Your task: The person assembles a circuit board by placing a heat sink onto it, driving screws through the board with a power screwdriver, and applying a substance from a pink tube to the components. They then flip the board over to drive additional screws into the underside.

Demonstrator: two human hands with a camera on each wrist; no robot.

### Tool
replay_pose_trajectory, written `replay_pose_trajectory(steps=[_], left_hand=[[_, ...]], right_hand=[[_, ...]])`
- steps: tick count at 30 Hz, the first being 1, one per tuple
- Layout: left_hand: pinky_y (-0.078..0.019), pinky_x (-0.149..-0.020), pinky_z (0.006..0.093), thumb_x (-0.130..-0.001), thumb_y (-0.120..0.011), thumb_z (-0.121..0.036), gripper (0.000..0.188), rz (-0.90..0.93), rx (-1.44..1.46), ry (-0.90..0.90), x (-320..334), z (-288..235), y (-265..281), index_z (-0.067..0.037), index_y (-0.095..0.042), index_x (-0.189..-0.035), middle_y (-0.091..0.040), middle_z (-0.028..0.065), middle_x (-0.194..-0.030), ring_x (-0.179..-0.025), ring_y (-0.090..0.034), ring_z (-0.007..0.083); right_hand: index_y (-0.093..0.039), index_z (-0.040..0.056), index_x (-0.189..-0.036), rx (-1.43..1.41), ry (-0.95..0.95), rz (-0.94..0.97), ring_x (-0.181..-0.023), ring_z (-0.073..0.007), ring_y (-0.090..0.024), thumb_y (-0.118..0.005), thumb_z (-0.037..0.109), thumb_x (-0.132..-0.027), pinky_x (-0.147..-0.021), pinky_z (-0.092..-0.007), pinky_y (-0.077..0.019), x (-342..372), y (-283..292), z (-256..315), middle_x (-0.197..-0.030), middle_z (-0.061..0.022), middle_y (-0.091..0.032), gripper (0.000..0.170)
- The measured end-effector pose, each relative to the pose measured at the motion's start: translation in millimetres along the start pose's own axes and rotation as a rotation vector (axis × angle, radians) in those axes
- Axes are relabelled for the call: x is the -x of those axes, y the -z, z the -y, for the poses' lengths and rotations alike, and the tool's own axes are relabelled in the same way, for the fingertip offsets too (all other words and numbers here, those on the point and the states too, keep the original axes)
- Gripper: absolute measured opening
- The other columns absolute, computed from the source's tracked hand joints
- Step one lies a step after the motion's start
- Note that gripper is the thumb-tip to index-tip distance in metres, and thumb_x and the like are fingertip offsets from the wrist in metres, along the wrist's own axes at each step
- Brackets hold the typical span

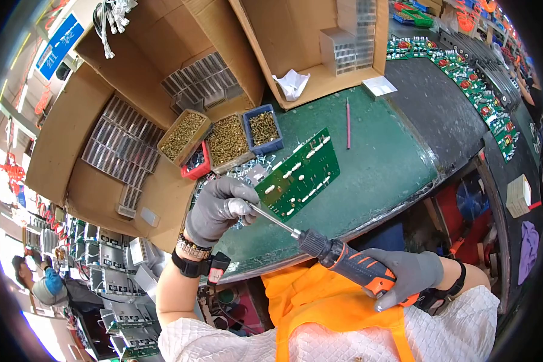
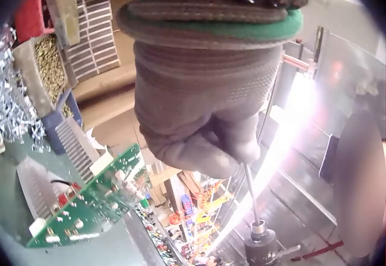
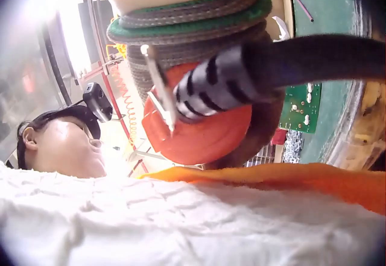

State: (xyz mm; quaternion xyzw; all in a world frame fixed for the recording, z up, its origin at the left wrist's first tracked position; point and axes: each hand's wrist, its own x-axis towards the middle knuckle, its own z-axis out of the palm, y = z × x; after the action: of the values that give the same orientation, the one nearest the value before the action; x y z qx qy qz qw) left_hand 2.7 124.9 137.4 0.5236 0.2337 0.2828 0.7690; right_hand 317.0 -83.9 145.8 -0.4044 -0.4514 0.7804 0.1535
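In the head view the gloved left hand [image 1: 218, 211] pinches the end of a long screwdriver bit [image 1: 276, 219] between thumb and fingers; whether a screw is there is hidden. The gloved right hand [image 1: 407, 274] grips the orange and black power screwdriver [image 1: 359, 265], which points up and left. Beyond the bit is a green circuit board [image 1: 308, 172], tilted, with white blobs across its face. The left wrist view shows the left hand [image 2: 199, 109] closed at the bit [image 2: 251, 194], with the board [image 2: 90, 206] lower left, apart from the fingers.
Screw bins [image 1: 228, 142], a blue bin [image 1: 263, 145] and a red bin [image 1: 193, 172] stand behind the left hand, near loose silvery parts. Cardboard boxes [image 1: 283, 36] hold metal parts. A pink pencil-like stick [image 1: 348, 123] lies on the green mat [image 1: 380, 157]. More boards [image 1: 464, 84] line the right side.
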Motion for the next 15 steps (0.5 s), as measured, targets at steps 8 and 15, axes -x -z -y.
replay_pose_trajectory(steps=[8,15], left_hand=[[-0.0478,-0.064,0.025,-0.071,-0.079,-0.003,0.017,0.068,-0.516,-0.187,2,-15,-3,0.001,-0.071,-0.086,-0.067,0.0067,-0.084,-0.073,-0.062,0.014],[-0.0435,-0.093,0.0328,-0.065,-0.086,-0.038,0.083,-0.056,-0.896,-0.276,-30,-20,22,-0.003,-0.052,-0.133,-0.06,0.01,-0.119,-0.108,-0.055,0.0188]], right_hand=[[-0.037,0.0038,-0.133,-0.032,-0.049,0.069,-0.083,-0.0126,-0.051,-0.084,0.029,-0.071,-0.076,-0.0289,-0.0476,2,3,1,-0.095,-0.0044,-0.053,0.081],[-0.036,0.0028,-0.132,-0.097,-0.098,-0.083,-0.077,-0.012,-0.055,-0.082,0.021,-0.07,-0.067,-0.0275,-0.0498,-5,1,-4,-0.092,-0.005,-0.053,0.079]])
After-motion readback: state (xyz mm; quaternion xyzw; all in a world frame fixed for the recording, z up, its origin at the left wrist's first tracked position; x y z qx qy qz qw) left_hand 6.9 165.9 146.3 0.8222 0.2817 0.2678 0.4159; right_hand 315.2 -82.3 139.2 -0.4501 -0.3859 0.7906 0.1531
